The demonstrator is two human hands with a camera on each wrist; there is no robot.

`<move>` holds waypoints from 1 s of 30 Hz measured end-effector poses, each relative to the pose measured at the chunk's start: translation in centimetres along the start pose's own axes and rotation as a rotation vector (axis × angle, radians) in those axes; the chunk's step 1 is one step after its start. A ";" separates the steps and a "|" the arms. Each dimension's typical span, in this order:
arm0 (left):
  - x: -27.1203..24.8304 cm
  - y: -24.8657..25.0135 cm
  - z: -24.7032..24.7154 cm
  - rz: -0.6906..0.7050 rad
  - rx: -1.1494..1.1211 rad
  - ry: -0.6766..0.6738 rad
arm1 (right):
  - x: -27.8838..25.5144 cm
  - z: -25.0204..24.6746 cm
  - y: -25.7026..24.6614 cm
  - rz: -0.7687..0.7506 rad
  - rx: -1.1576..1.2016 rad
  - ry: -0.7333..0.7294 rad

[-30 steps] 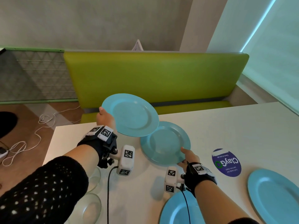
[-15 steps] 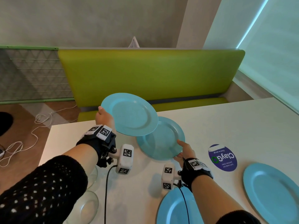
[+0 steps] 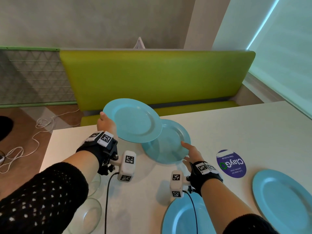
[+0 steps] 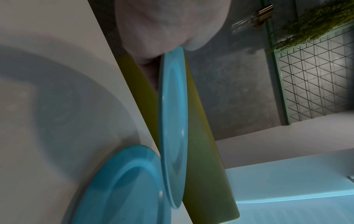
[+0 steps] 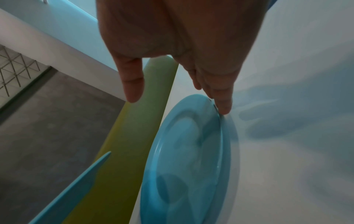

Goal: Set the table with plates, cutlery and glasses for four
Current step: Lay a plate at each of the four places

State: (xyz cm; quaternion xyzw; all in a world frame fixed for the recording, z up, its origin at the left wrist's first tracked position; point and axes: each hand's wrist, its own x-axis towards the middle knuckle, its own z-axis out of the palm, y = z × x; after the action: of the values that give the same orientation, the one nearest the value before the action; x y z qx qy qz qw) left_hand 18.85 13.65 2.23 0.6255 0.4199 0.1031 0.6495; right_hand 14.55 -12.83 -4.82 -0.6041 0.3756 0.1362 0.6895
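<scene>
Four blue plates show in the head view. The raised plate (image 3: 133, 120) sits left of centre in the frame, held off the table (image 3: 236, 132) by the left hand (image 3: 105, 123), whose grip is closed on the plate's left rim; in the left wrist view the thumb lies over the rim's upper face and the other fingers are hidden behind the plate. This plate overlaps, from above, the upper left edge of the second plate (image 3: 170, 146), which lies flat on the table at frame centre. The right hand (image 3: 190, 154) is at that plate's lower right rim with its grip open: fingers straight, and in the right wrist view one fingertip (image 5: 223, 108) touches the rim while the thumb (image 5: 133, 84) stands clear above it. A third plate (image 3: 180, 217) lies at the bottom of the frame, partly under the right forearm, and a fourth plate (image 3: 283, 200) lies at the lower right, cut by the frame edge. Between the second and fourth plates a round purple sticker (image 3: 231, 163) is stuck to the table. Two clear glass bowls (image 3: 87, 215) stand at the lower left, partly hidden by the left sleeve (image 3: 38, 196). A green bench (image 3: 152, 78) fills the middle of the frame beyond the table, and a white cable (image 3: 33, 137) lies on the floor at the left
</scene>
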 end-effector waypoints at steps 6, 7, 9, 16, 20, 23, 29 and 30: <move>-0.3 -0.4 0.3 -0.016 -0.003 -0.018 | -0.7 0.5 0.6 0.079 -0.037 0.056; -0.4 -0.5 0.4 -0.015 -0.002 -0.022 | -0.8 0.7 0.5 0.093 -0.006 0.044; -0.6 -0.7 0.5 -0.008 0.006 -0.028 | -0.9 0.9 0.5 0.109 0.038 0.043; -0.8 -0.6 0.6 -0.013 -0.009 -0.037 | -0.8 1.0 0.2 0.083 0.101 0.051; -0.9 -0.6 0.7 -0.014 -0.002 -0.043 | -0.7 0.6 0.1 0.071 0.075 0.073; -1.0 -0.8 0.9 -0.011 -0.002 -0.051 | -1.0 0.3 -0.2 0.052 0.027 0.129; -2.5 -1.6 1.7 -0.063 -0.018 -0.124 | -2.7 0.5 -1.3 -0.020 0.143 0.035; -3.0 -1.8 2.0 -0.072 -0.007 -0.142 | -3.1 0.6 -1.5 -0.024 0.180 -0.011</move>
State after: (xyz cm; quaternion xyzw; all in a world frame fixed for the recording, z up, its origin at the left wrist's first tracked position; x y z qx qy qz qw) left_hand 17.59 9.86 1.64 0.6136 0.3944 0.0365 0.6830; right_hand 13.58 -11.82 -1.57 -0.5433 0.3753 0.0970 0.7447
